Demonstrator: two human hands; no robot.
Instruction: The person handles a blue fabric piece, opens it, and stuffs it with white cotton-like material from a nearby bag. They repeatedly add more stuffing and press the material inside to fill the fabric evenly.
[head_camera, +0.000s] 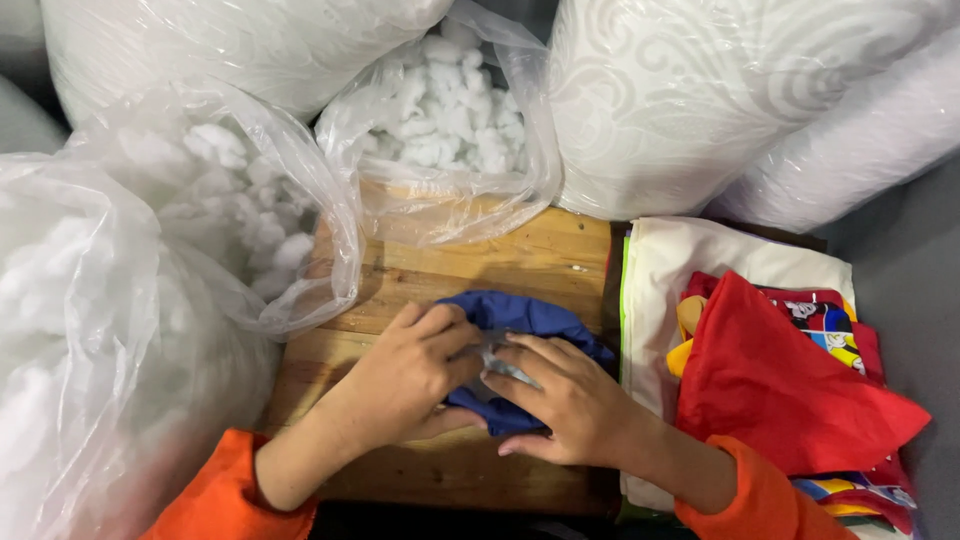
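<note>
We see the left hand (405, 375) and right hand (565, 400) both clasping blue fabric (525, 318) on a wooden board (480, 265); beyond them, clear stuffing bags (440, 130) (folded coloured cloths (780, 385) right of the right hand).

Wooden board (470, 470), plank grain visible, serves as work surface. Directly on it: crumpled blue cloth (525, 315) at centre; open clear plastic bags of white fibre stuffing (450, 120) overlapping far and left edges. Stack of folded fabric pieces (770, 385), red uppermost over cream, abuts right edge.
</note>
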